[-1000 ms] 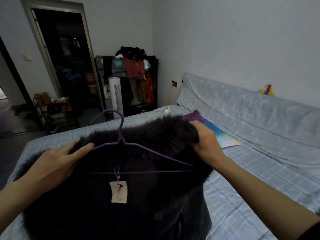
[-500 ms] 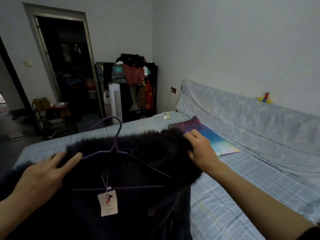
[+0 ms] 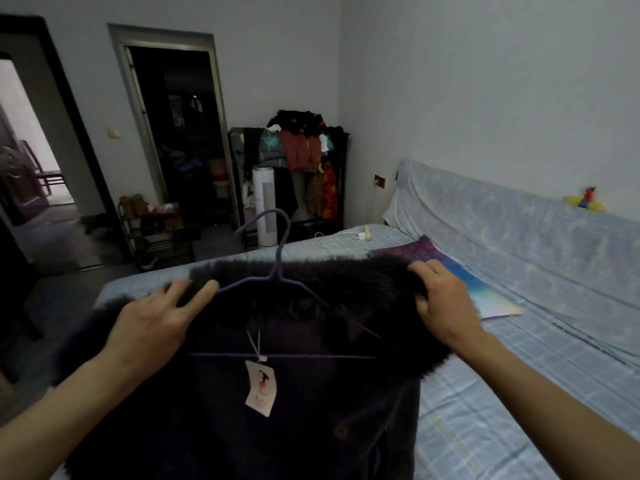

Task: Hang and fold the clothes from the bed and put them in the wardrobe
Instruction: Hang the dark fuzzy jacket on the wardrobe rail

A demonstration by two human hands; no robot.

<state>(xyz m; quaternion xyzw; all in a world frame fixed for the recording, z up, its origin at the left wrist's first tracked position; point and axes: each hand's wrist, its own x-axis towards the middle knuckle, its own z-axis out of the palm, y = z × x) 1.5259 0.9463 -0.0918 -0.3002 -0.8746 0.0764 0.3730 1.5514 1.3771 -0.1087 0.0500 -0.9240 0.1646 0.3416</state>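
Head view — left hand [image 3: 152, 323] flat, unclenched on dark coat [image 3: 304, 375]; right hand [image 3: 441, 303] pinching fur collar [image 3: 311, 275] — clothes rack [image 3: 294, 174] behind.

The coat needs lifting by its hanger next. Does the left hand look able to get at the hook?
Probably yes: the left hand lies open on the dark fur coat, fingertips by the purple hanger, whose hook stands clear above the collar.

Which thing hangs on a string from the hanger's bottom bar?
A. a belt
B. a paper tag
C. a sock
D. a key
B: a pale paper tag hangs on a string from the bottom bar of the purple hanger, in front of the dark coat.
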